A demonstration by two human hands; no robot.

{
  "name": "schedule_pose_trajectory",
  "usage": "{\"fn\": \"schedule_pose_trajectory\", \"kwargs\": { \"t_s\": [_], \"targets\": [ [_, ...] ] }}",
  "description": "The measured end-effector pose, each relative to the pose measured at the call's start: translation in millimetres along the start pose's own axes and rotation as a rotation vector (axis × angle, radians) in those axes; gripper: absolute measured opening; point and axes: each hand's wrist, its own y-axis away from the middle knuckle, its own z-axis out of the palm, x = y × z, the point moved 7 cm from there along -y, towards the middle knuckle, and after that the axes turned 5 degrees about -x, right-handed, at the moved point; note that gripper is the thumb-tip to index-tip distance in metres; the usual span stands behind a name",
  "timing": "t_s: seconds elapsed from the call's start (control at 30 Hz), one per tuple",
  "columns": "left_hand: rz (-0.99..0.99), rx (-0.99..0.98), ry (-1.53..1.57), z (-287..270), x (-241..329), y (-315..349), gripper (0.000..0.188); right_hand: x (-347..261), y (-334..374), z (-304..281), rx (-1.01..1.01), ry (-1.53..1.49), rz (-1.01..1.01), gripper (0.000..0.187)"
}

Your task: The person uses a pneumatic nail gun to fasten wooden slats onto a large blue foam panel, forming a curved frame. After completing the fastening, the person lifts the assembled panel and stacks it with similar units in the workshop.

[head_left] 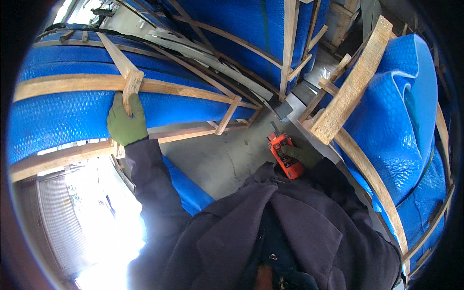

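Observation:
My left hand (126, 121), in a green glove, is raised at the left against a blue-wrapped load (63, 107). Its fingers close around the lower end of a short wooden slat (131, 89), where that slat crosses a long curved-looking batten (72, 86). Close to my body, my right hand (304, 151), gloved too, holds an orange-red hand-held remote control (285, 157) with dark buttons and a short black stub at its top. The thumb lies over the buttons; the other fingers are mostly hidden behind the housing.
At the right stands another blue-wrapped load (386, 106) in a wooden frame; a thick plank (357, 82) juts toward me. Farther ahead is a third blue-wrapped crate (241, 29). Between them runs a grey floor (217, 154). Bright light glares at the lower left.

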Motion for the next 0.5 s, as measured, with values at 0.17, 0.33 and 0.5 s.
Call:
{"fn": "schedule_pose_trajectory", "kwargs": {
  "t_s": [0.17, 0.33, 0.5],
  "targets": [
    [0.050, 0.057, -0.015, -4.8, 4.6, 0.4, 0.050, 22.9, -1.2, -29.2, 0.106, 0.041, 0.004, 0.052],
    [0.051, 0.057, 0.000, -6.9, 7.6, -1.8, 0.049, 33.5, -21.0, -50.1, 0.158, -0.124, -0.044, 0.050],
    [0.013, 0.032, 0.006, -3.2, 7.7, -4.6, 0.049, 47.8, -47.8, -39.3, 0.131, -0.203, -0.032, 0.048]
  ]
}}
